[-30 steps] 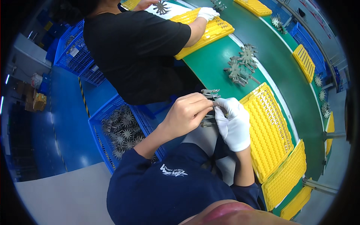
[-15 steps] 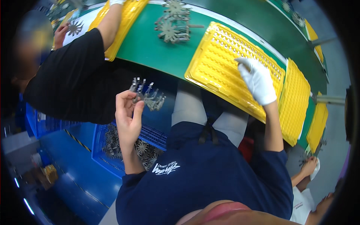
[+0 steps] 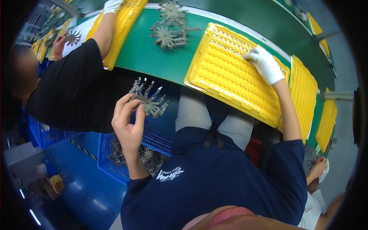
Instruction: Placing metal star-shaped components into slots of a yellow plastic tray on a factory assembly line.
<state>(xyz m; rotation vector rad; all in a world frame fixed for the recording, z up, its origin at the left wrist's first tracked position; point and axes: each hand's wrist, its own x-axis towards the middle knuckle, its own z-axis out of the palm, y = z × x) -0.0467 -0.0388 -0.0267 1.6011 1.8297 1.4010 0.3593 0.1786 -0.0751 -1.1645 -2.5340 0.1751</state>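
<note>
My bare left hand [image 3: 128, 119] is closed on a grey, star-shaped metal part [image 3: 147, 100] with several arms that end in small shiny pieces, held up in front of the table's edge. My right hand [image 3: 265, 66], in a white glove, has its fingers pinched together at a row of slots in a yellow plastic tray [image 3: 226, 78]. What those fingertips hold, if anything, is hidden. Small shiny metal pieces [image 3: 230, 44] fill the tray's far rows, while its near rows show bare yellow ridges.
A stack of star-shaped metal parts [image 3: 168, 32] lies on the green table [image 3: 142, 53]. Another yellow tray [image 3: 303, 96] adjoins mine on the right. Below my left arm, a blue crate [image 3: 101, 153] holds many such parts. A co-worker's black sleeve [image 3: 67, 80] is at the left.
My right hand's spread fingers have closed and come down at the tray's filled rows. The star-shaped part in my left hand has turned slightly.
</note>
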